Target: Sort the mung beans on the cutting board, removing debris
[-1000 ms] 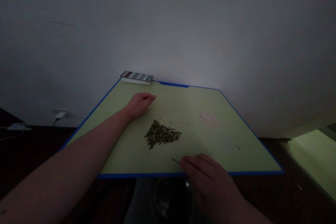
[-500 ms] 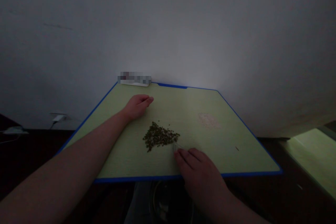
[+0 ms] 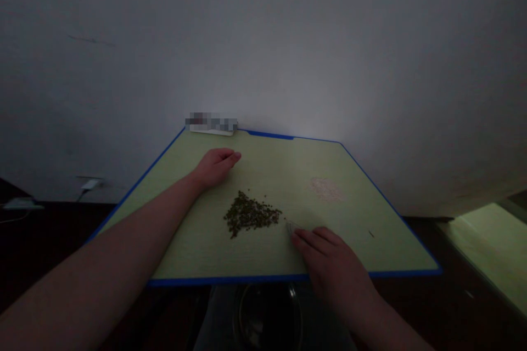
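My right hand (image 3: 331, 263) is closed on a small clear piece (image 3: 291, 227), thin and see-through, its exact kind not plain in this dim light. One dark grain lies by its tip. Just left of it a loose heap of small dark green-brown grains (image 3: 249, 215), like beans or seeds, spreads over the table (image 3: 284, 258). Beyond the heap, my left hand (image 3: 216, 166) rests on its side, fingers curled and thumb laid along them; nothing shows in it. A thin patch of pale grains (image 3: 326, 189) lies farther right.
A round dark container with a shiny rim (image 3: 240, 315) sits below the table's blue front edge, at my lap. At the back left corner stands a white box-like object (image 3: 212, 131), partly blurred out. A small dark sliver (image 3: 371, 234) lies at the right. A wall rises behind.
My right hand has moved a little to the right with the clear piece, away from the dark heap. A single grain now lies apart by its tip. My left hand stays put.
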Demonstrator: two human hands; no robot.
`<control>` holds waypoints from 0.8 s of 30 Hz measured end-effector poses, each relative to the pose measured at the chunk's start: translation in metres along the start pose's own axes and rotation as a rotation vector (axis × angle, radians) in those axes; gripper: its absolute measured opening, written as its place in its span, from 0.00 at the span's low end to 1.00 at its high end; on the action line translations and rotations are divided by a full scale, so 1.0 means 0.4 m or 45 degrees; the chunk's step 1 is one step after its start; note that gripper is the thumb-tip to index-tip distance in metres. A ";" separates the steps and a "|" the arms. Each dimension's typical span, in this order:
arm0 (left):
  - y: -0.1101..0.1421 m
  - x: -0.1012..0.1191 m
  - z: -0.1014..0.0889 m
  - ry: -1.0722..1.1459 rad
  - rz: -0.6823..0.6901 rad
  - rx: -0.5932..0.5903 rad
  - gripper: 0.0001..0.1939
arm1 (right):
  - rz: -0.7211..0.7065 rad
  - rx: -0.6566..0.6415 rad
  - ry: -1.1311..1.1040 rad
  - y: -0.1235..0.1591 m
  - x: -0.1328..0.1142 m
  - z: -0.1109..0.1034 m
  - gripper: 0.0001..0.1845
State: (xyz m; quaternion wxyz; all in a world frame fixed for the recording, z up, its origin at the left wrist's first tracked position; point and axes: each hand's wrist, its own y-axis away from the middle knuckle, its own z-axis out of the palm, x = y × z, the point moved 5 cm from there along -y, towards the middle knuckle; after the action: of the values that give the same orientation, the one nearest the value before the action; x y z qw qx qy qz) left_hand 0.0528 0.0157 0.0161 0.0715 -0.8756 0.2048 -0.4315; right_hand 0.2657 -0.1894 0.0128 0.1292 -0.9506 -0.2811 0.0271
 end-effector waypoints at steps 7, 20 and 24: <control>0.000 0.000 0.000 0.009 -0.006 0.000 0.21 | -0.028 0.016 -0.052 0.007 -0.011 -0.002 0.26; -0.001 -0.001 0.000 -0.001 -0.019 0.006 0.21 | -0.054 0.070 -0.067 -0.022 0.004 -0.015 0.21; -0.003 -0.003 0.002 0.002 -0.018 0.003 0.21 | -0.077 0.080 -0.093 -0.020 0.001 -0.007 0.22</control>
State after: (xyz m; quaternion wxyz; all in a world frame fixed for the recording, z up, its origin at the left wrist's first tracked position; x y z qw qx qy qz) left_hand 0.0528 0.0172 0.0150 0.0694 -0.8767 0.1981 -0.4329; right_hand 0.2621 -0.1836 0.0176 0.1493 -0.9355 -0.3132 0.0667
